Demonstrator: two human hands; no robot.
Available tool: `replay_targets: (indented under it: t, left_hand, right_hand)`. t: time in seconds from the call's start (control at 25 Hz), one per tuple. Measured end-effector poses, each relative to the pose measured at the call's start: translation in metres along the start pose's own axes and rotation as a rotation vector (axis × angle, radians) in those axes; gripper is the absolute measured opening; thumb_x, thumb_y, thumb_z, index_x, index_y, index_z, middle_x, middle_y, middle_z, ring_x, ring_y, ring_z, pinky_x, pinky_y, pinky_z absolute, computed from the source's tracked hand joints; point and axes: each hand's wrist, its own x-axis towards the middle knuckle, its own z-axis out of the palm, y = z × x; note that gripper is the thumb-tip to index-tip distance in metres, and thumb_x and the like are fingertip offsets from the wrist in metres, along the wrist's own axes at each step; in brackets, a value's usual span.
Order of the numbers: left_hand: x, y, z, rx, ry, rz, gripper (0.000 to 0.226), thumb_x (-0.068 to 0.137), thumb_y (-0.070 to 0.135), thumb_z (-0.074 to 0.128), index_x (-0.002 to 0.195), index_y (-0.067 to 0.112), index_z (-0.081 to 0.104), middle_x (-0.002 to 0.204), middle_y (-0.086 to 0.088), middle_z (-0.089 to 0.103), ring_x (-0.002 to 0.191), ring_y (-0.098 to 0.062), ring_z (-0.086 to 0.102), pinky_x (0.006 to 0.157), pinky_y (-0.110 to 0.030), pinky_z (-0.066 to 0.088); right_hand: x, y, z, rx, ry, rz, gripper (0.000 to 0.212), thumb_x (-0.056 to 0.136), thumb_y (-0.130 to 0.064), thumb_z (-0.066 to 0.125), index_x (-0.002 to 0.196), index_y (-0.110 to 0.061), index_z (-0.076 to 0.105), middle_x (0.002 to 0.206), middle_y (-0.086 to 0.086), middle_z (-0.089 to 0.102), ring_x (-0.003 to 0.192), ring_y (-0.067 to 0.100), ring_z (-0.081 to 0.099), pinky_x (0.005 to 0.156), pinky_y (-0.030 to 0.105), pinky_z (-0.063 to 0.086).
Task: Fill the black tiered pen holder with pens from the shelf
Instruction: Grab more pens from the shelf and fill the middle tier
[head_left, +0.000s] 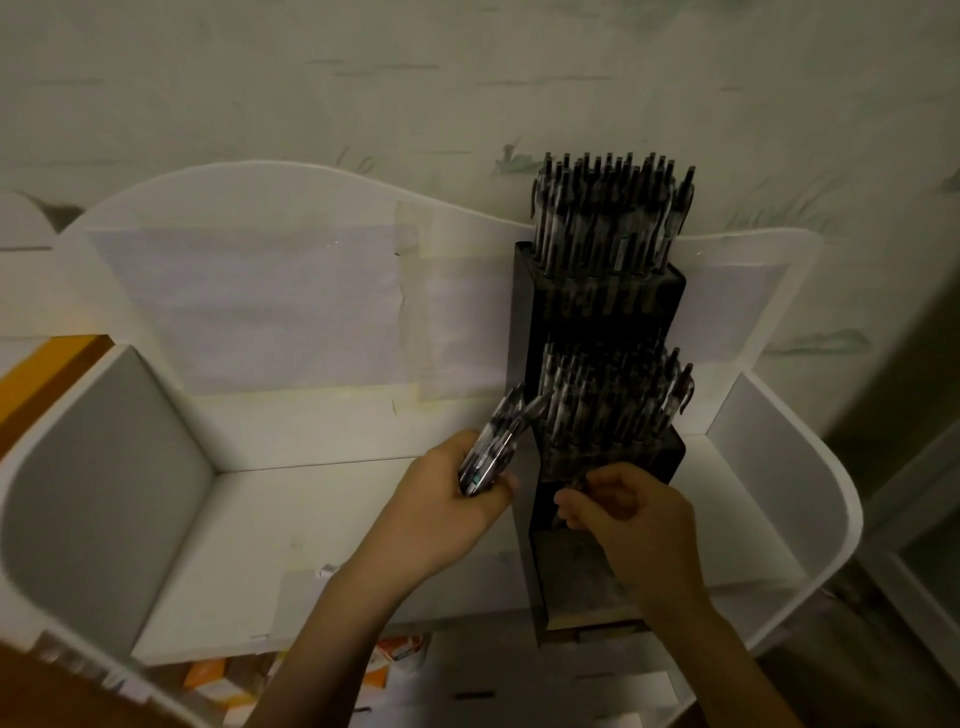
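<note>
The black tiered pen holder (530, 322) stands on the right part of a white shelf (363, 519). Its top tier (613, 213) and middle tier (608, 400) are packed with dark pens standing upright. The lowest tier (571, 571) shows a bare bottom. My left hand (452, 499) grips a bundle of pens (493, 447) just left of the holder, tips pointing up and right. My right hand (634, 519) is over the lowest tier with fingers curled, pinching a pen that is mostly hidden by the fingers.
The shelf has a wavy white back panel (260, 218) with taped paper sheets and curved side walls (104, 493). Orange and white boxes (213, 680) lie below the shelf's front edge. An orange edge (47, 374) shows at far left.
</note>
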Motion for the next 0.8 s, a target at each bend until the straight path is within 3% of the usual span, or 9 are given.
replay_targets:
  t: [0.44, 0.8]
  left_hand:
    - [0.003, -0.006, -0.003, -0.007, 0.0, -0.001, 0.02, 0.088, 0.026, 0.065, 0.076, 0.033, 0.051, 0.061, 0.02, 0.056, 0.052, 0.001, 0.051, 0.047, -0.009, 0.037]
    - [0.005, -0.009, 0.003, -0.021, -0.011, 0.015, 0.02, 0.088, 0.025, 0.066, 0.075, 0.031, 0.052, 0.059, 0.015, 0.055, 0.049, 0.0, 0.048, 0.046, -0.01, 0.036]
  right_hand:
    - [0.0, 0.01, 0.01, -0.052, -0.038, 0.031, 0.012, 0.076, -0.018, 0.081, 0.08, -0.015, 0.07, 0.068, -0.003, 0.073, 0.065, 0.012, 0.071, 0.067, 0.029, 0.06]
    - [-0.008, 0.039, 0.018, -0.402, -0.005, -0.11, 0.02, 0.071, -0.026, 0.086, 0.071, -0.017, 0.068, 0.063, -0.018, 0.058, 0.06, -0.005, 0.057, 0.061, 0.003, 0.043]
